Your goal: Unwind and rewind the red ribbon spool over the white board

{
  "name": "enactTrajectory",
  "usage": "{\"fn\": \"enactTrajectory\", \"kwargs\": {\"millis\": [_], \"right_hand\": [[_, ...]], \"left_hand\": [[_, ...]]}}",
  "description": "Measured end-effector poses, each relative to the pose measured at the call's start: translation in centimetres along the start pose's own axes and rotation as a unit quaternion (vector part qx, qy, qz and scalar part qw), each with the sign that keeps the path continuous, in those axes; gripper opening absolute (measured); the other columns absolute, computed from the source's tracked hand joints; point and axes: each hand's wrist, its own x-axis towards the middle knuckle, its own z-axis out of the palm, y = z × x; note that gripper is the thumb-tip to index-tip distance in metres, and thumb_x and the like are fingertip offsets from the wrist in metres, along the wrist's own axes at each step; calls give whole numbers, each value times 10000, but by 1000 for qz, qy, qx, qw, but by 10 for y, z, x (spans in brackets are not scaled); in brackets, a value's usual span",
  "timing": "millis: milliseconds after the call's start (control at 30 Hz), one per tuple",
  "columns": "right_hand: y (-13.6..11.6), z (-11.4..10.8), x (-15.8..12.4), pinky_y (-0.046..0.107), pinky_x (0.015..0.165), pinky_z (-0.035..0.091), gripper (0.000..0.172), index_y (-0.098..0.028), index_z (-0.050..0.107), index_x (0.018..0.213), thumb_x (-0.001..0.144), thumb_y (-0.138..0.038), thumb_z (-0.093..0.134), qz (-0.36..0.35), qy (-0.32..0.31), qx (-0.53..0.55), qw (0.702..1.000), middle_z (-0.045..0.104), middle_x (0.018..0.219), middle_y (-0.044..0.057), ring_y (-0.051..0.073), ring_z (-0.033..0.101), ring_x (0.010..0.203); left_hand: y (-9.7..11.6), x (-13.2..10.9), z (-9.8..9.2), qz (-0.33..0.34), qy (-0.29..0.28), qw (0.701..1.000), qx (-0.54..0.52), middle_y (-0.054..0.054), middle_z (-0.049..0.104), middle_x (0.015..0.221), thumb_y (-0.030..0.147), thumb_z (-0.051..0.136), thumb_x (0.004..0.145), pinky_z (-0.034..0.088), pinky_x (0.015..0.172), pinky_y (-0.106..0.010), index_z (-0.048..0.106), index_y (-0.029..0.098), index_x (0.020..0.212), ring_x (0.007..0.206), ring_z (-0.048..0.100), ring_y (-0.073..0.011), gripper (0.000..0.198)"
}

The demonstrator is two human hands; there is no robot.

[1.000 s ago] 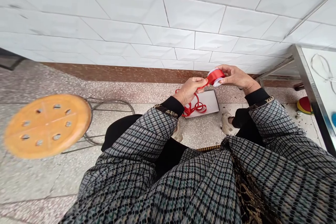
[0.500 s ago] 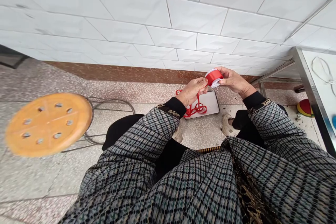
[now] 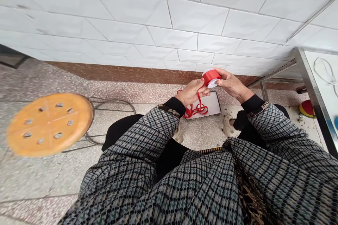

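Between my hands, a white spool wound with red ribbon [image 3: 210,76] is held up in front of the wall. My right hand [image 3: 231,83] grips the spool by its two rims, thumb below and fingers above. My left hand [image 3: 194,90] is closed at the spool's left side, its thumb on the red ribbon. A loose strand of ribbon [image 3: 200,107] hangs from under my left hand. It lies in loops over a shallow white box [image 3: 214,103] on the floor between my feet.
An orange round stool [image 3: 50,123] with holes in its seat stands at left. A metal-framed table [image 3: 306,66] holding a white cord is at right, with a red and yellow ball [image 3: 307,108] beside it. The white tiled wall [image 3: 185,14] rises ahead.
The spool and my right hand have shifted slightly left, nearer my left hand. My left hand's lower fingers have spread out a little beneath the spool.
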Motion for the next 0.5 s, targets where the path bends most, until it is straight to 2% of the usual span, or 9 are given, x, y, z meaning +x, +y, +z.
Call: {"fn": "enactTrajectory", "kwargs": {"millis": [167,233,300,367,500], "right_hand": [[5,4,-1,329,970,563,701,-278,776,1203,627,-581,1038,-8,-30,14,999,786,1185,8,189,686,1017],[5,-2,1,370,1011,566,721,-278,758,1266,667,-589,1014,-8,-55,-27,998,772,1243,29,213,688,1067],[2,-11,5,436,1046,566,763,-279,723,1356,710,-588,988,-15,-70,-117,990,748,1310,57,250,683,1126],[-2,-20,9,509,1087,550,794,-275,696,1415,736,-580,972,-54,-67,-239,967,719,1370,87,297,663,1199],[-8,-28,13,586,1187,468,674,-274,711,1423,824,-479,944,-174,-91,-446,874,712,1387,115,356,622,1295]], "left_hand": [[-5,-4,2,17,0,1000,-19,101,287,450,675,892,769,554,682,-266,577,179,646,548,489,-101,600],[-8,-4,2,29,12,999,-22,100,290,451,675,891,777,556,685,-265,557,186,641,551,498,-102,607],[-9,-2,2,32,27,999,-16,94,309,458,662,883,800,560,693,-267,510,193,615,559,516,-102,627],[-10,1,0,26,40,999,2,87,345,473,638,895,801,562,702,-266,484,195,601,570,535,-99,637],[-12,5,-2,15,69,996,54,72,430,515,602,960,729,546,682,-254,479,192,592,581,558,-93,647]]}}
